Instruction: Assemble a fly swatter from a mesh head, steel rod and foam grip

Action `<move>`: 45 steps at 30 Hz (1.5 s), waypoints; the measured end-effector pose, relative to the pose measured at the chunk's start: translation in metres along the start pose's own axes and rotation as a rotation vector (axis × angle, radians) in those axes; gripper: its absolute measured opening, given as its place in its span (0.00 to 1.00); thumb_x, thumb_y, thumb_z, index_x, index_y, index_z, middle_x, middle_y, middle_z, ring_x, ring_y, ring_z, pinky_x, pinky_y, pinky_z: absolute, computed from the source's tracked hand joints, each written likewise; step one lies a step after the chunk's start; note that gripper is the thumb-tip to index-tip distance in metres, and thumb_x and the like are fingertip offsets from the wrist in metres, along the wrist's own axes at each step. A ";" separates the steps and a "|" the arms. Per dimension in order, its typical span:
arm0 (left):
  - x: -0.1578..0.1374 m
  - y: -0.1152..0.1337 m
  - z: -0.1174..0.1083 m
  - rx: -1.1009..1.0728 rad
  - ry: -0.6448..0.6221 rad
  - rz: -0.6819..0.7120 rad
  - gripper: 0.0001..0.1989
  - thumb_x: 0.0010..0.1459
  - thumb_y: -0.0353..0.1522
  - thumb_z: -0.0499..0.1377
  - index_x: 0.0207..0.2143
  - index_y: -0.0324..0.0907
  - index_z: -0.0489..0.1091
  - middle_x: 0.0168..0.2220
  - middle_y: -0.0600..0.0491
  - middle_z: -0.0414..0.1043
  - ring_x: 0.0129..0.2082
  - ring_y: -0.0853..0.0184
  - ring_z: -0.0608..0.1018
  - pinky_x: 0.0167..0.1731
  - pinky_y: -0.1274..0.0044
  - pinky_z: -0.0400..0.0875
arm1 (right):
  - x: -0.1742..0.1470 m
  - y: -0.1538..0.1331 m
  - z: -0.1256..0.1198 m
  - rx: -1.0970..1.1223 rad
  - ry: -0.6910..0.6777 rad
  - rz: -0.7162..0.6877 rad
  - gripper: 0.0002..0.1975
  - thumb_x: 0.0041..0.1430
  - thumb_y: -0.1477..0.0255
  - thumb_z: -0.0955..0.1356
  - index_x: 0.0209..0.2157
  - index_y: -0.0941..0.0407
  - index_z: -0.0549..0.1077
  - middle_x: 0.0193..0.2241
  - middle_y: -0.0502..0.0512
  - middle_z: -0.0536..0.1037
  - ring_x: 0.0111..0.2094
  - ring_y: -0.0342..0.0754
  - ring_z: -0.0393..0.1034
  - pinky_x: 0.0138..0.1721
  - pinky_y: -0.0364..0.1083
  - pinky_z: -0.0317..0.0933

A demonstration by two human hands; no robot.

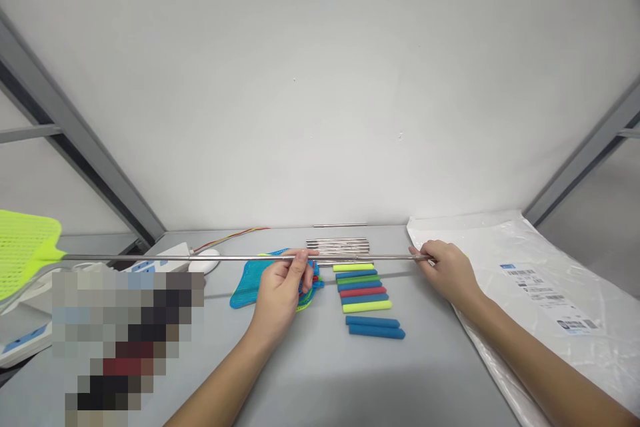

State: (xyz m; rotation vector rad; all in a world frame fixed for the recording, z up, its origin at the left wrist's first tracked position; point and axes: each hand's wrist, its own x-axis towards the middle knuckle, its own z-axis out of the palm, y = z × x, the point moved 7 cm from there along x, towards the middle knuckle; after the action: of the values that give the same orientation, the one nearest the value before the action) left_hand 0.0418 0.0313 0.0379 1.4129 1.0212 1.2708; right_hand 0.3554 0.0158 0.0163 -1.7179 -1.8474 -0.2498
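Note:
A fly swatter with a yellow-green mesh head [30, 250] and a long thin metal rod [175, 257] stretches level across the view, above the table. My left hand [285, 283] pinches the rod near its middle. At the rod's far right end, my right hand [445, 270] is closed around it. Behind my left hand lies a blue mesh swatter head [250, 277], partly covered by that hand, with other coloured heads at its edge. Between the hands rest several coloured grip sleeves, among them a red one [363, 292], and a row of metal rods [337, 244].
A white plastic mailing bag [530, 280] with a label covers the right side of the table [310, 380]. On the left are white power strips [165, 257], a white mouse-like object [205, 261] and a pixelated area. A wall closes off the back, with a single rod [340, 225] near it.

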 end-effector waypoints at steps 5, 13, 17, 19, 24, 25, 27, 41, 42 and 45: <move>0.001 -0.004 -0.003 0.014 0.014 -0.007 0.18 0.63 0.46 0.53 0.34 0.40 0.71 0.17 0.58 0.61 0.20 0.71 0.62 0.25 0.78 0.59 | -0.001 -0.004 -0.004 -0.048 0.007 0.019 0.22 0.65 0.60 0.60 0.20 0.54 0.52 0.18 0.47 0.64 0.22 0.44 0.52 0.28 0.45 0.45; 0.000 -0.001 0.002 -0.037 -0.019 -0.011 0.20 0.61 0.47 0.53 0.37 0.39 0.72 0.21 0.57 0.64 0.21 0.71 0.66 0.25 0.78 0.61 | -0.008 -0.031 -0.007 0.010 0.006 -0.060 0.18 0.64 0.63 0.61 0.22 0.54 0.56 0.20 0.48 0.67 0.23 0.44 0.56 0.29 0.44 0.47; -0.006 0.002 0.016 -0.034 -0.145 0.011 0.17 0.61 0.44 0.56 0.39 0.40 0.72 0.26 0.54 0.70 0.23 0.71 0.71 0.29 0.76 0.66 | -0.013 -0.045 -0.006 0.077 -0.010 -0.119 0.14 0.64 0.66 0.62 0.24 0.54 0.61 0.22 0.48 0.69 0.25 0.44 0.58 0.31 0.45 0.48; -0.007 0.002 0.018 -0.032 -0.142 0.019 0.16 0.61 0.43 0.56 0.39 0.40 0.72 0.27 0.54 0.70 0.23 0.71 0.71 0.30 0.76 0.66 | -0.013 -0.046 -0.005 0.103 -0.021 -0.138 0.11 0.63 0.68 0.62 0.26 0.54 0.64 0.23 0.49 0.70 0.26 0.44 0.60 0.32 0.45 0.49; -0.007 0.002 0.013 -0.029 -0.078 0.023 0.15 0.61 0.43 0.56 0.36 0.40 0.73 0.26 0.54 0.70 0.23 0.70 0.72 0.29 0.76 0.66 | -0.008 -0.039 -0.001 0.111 -0.078 -0.173 0.09 0.62 0.71 0.61 0.27 0.55 0.66 0.23 0.48 0.70 0.25 0.44 0.59 0.34 0.46 0.51; -0.006 0.002 0.012 -0.038 -0.073 0.026 0.15 0.62 0.43 0.56 0.37 0.40 0.73 0.26 0.54 0.70 0.23 0.70 0.72 0.29 0.76 0.67 | -0.007 -0.037 0.000 0.104 -0.089 -0.169 0.09 0.62 0.71 0.61 0.27 0.54 0.66 0.22 0.48 0.69 0.24 0.44 0.59 0.34 0.46 0.51; -0.006 0.004 0.009 -0.048 -0.061 0.042 0.15 0.62 0.42 0.55 0.37 0.40 0.72 0.26 0.55 0.70 0.23 0.71 0.72 0.29 0.77 0.67 | -0.007 -0.033 0.001 0.092 -0.100 -0.154 0.09 0.62 0.71 0.62 0.27 0.54 0.65 0.22 0.48 0.69 0.24 0.44 0.59 0.33 0.45 0.51; -0.009 -0.001 0.015 -0.034 -0.115 -0.007 0.11 0.58 0.40 0.61 0.35 0.41 0.72 0.24 0.55 0.74 0.23 0.69 0.75 0.29 0.77 0.69 | -0.017 -0.047 -0.007 0.022 0.000 -0.182 0.14 0.65 0.67 0.61 0.25 0.54 0.63 0.20 0.48 0.68 0.23 0.43 0.59 0.26 0.43 0.48; -0.009 -0.002 0.016 -0.037 -0.111 -0.012 0.11 0.58 0.40 0.61 0.35 0.42 0.72 0.24 0.55 0.74 0.23 0.70 0.75 0.29 0.77 0.69 | -0.017 -0.048 -0.007 0.009 0.003 -0.178 0.14 0.65 0.67 0.61 0.24 0.54 0.63 0.20 0.48 0.68 0.22 0.43 0.59 0.25 0.43 0.47; -0.008 -0.004 0.015 -0.039 -0.094 -0.019 0.10 0.57 0.40 0.62 0.34 0.42 0.72 0.23 0.56 0.73 0.22 0.70 0.75 0.29 0.77 0.69 | -0.019 -0.051 -0.009 -0.037 0.014 -0.169 0.17 0.66 0.65 0.60 0.23 0.54 0.62 0.18 0.47 0.66 0.20 0.42 0.57 0.23 0.43 0.44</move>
State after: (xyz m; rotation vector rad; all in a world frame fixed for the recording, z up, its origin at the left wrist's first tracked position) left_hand 0.0554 0.0227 0.0316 1.4166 0.9391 1.1932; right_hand 0.3091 -0.0125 0.0266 -1.5815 -1.9910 -0.3647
